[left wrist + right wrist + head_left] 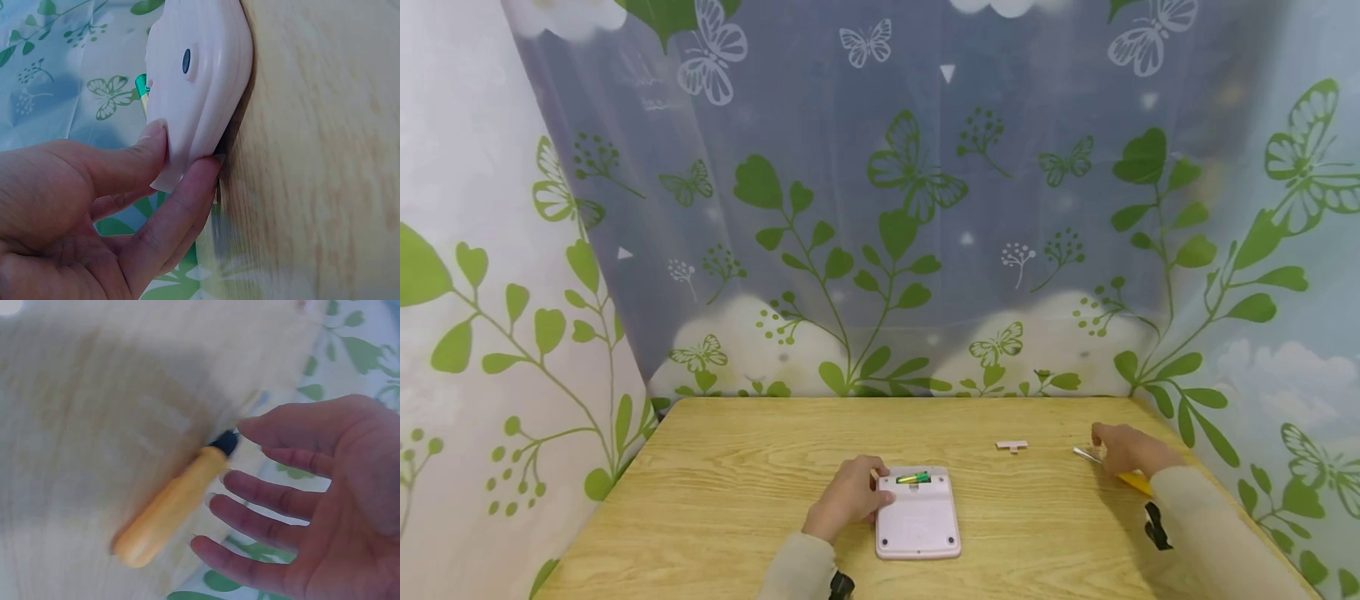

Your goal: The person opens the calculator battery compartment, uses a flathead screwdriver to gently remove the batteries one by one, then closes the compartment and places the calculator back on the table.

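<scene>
A pale pink calculator (917, 525) lies back side up on the table, its battery slot uncovered with a green and gold battery (913, 478) in it. My left hand (848, 498) pinches the calculator's left edge, thumb on the upturned back and fingers at the underside, as the left wrist view (94, 206) shows. At the table's right side lies a screwdriver (178, 503) with a yellow handle, black collar and metal shaft. My right hand (1127, 450) is over it with fingers spread; whether the thumb touches the shaft I cannot tell.
A small pale pink battery cover (1012, 446) lies on the wooden table (737, 467), between the calculator and the screwdriver. Leaf and butterfly patterned curtains (850, 275) stand behind and along both sides of the table.
</scene>
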Demonstrator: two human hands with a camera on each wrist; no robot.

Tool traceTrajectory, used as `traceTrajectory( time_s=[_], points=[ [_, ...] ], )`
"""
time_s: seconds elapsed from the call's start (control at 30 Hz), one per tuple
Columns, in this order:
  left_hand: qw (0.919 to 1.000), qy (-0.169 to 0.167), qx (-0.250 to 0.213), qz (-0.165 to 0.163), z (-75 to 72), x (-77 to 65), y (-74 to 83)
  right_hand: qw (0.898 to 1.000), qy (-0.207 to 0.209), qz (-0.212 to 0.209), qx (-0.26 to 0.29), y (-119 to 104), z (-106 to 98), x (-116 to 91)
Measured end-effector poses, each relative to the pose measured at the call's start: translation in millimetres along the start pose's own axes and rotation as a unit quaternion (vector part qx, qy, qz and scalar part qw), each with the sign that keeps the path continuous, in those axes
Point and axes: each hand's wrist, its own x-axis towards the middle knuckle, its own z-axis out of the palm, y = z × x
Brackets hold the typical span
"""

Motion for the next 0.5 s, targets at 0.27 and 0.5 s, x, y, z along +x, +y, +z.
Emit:
traceTrajectory(
  time_s=[0.27,0.5],
  points=[
    [1.0,0.003,0.002,0.004,0.8,0.4,0.3,0.996,0.062,-0.063,-0.028,-28,-13,2],
    [1.0,-0.002,0.0,0.007,1.2,1.8,-1.0,0.987,0.098,-0.123,-0.03,-74,-16,0]
  ],
)
